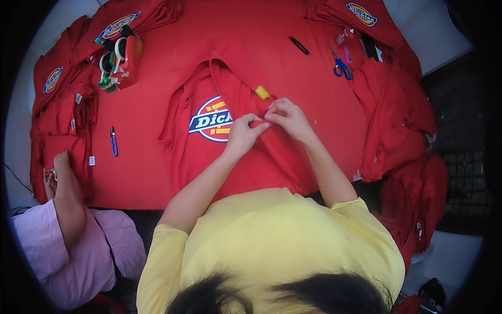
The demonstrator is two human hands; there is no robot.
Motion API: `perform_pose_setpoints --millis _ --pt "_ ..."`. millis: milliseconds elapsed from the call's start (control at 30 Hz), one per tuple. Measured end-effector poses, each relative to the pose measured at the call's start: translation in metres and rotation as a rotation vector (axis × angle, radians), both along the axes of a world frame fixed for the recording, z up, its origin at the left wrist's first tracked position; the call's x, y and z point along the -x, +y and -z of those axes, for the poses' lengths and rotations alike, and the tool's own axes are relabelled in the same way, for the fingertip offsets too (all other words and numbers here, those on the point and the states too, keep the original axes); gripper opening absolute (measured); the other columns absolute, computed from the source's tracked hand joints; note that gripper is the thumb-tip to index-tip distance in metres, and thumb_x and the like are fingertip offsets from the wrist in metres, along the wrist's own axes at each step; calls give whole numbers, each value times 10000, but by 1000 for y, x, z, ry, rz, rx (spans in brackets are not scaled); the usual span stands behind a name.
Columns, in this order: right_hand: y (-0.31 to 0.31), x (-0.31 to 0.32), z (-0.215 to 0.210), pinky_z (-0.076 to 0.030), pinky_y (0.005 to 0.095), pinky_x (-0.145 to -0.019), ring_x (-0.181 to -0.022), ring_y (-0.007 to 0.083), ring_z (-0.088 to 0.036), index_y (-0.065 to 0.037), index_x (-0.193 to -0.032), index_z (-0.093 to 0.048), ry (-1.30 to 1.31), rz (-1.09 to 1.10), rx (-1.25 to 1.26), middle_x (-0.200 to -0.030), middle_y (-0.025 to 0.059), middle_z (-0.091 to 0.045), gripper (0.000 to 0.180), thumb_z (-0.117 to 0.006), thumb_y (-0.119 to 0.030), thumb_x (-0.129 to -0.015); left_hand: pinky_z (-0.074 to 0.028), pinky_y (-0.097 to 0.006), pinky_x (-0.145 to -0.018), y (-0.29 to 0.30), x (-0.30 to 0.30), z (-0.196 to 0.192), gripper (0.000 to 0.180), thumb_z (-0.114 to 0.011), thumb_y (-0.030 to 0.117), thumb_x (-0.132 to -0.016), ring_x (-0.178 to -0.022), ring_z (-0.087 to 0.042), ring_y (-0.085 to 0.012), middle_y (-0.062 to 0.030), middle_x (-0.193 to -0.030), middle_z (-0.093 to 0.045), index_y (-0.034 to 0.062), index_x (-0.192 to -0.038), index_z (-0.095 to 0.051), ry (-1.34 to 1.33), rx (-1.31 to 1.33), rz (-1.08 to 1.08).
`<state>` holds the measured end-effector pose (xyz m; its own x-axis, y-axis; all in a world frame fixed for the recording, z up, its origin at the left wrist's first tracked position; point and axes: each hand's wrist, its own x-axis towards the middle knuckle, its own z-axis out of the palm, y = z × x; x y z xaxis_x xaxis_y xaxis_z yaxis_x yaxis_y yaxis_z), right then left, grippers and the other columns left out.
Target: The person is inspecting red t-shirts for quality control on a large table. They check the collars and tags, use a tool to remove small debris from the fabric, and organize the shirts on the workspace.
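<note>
Fingertips pinched in on both sides! The left hand [244,135] has thumb and finger nearly together on a fold of the red garment [201,157], and right beside it the right hand [292,121] pinches the same cloth, its fingers curled; exactly which edge they have is too small to make out. The garment lies in the centre of the frame, its round badge of white, blue and yellow just left of the hands. Just above the right fingertips sits a small yellow piece [262,92], and whether it's held, you can't tell.

Around them, the red tabletop [133,157]: blue snips [114,141] at centre left, a tape dispenser [125,63] at upper left, black snips [299,45] up top, right of centre, and blue-handled scissors [341,68] at upper right. More red garments [392,125] are heaped along the right side. And at lower left, a co-worker in a pink shirt [78,256] has a hand [50,184] at a red stack with white tags.
</note>
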<state>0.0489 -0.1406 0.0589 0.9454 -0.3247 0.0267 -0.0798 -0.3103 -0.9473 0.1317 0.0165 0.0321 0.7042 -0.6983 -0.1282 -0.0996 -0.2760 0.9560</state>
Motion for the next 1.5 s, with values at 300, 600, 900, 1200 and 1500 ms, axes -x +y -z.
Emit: perform_pose_setpoints --millis 300,600,900,1200,1500 --pt "-103 -25 22 -439 474 -910 -1101 340 -523 -103 -1234 -591 481 400 982 -1182 140 -558 390 -626 -258 -878 -388 -197 -420 -25 17 -6 201 -628 130 -913 -489 -562 -75 -19 -780 -622 39 -1051 -513 703 235 -116" --pt "-200 -159 33 -397 510 -951 -1154 338 -475 -141 -1292 -556 238 568 1076 -1244 140 -515 433 -576 -350 -914 -524 -209 -570 -36 42 -2 219 -611 150 -935 -670 -661 -114 -38 -882 -630 46 -1103 -518 869 363 -145" --pt "-234 -150 53 -489 411 -699 -855 327 -599 -88 -1082 -594 152 480 1229 -970 150 -601 237 -496 -268 -964 -495 -204 -546 -37 45 -7 152 -618 144 -931 -598 -594 -70 -10 -812 -608 46 -1028 -554 819 393 -165" --pt "-62 -2 -67 -441 216 -608 -715 67 -542 -56 -1164 -537 264 -204 -62 -866 -7 -575 343 -669 -185 -875 -456 -211 -562 -37 49 -14 152 -655 128 -898 -587 -546 -60 -16 -762 -610 23 -987 -592 627 474 -236" --pt "-16 55 -77 -486 369 -764 -844 306 -651 35 -1012 -616 208 -106 417 -877 193 -664 264 -625 -192 -876 -459 -206 -614 -31 56 -16 115 -630 75 -901 -652 -551 -62 -28 -849 -629 22 -997 -592 587 448 -160"
